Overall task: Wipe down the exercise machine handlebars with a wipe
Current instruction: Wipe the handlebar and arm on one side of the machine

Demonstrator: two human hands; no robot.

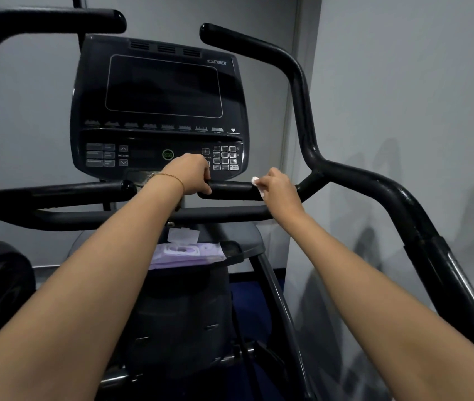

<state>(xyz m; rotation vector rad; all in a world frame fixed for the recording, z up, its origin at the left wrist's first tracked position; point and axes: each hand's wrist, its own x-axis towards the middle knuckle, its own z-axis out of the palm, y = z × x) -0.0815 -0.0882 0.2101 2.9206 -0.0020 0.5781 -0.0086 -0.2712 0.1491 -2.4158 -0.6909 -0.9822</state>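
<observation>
Forearms: both reached from the bottom corners of the frame toward its centre, bare, with a thin bracelet on the left wrist.
Pack of wipes [189,251]: lay just below centre on a dark tray [234,248], lilac, with its clear lid flipped open.
Crossbar [224,212]: ran across the middle of the frame under both wrists, untouched by either hand.
Short right grip [230,190]: the black bar just above the crossbar, right of centre; both hands were on it.
Left hand [191,176]: held the free inner end of that grip, fingers curled over the top and thumb hooked beneath, seemingly to steady it.
Right hand [280,189]: sat further right on the same bar, fingers bunched round the wipe and pressing it against the bar.
Wipe [255,180]: white and crumpled, showing only at the left edge of the right hand, touching the grip.
Short left grip [71,192]: left of centre, with no hand on it.
Console [160,111]: behind the hands, upper centre, screen dark.
Tall right handlebar [302,91]: rose at the upper right, no hand near it.
Tall left handlebar [42,21]: curved across the upper left, likewise unattended.
Wall [403,82]: plain grey, behind everything.
Progress: judged underway, with the wipe working the short right grip; no sheen or streaks revealed which bars were done, so the short left grip, the crossbar and both tall handlebars probably remained.
</observation>
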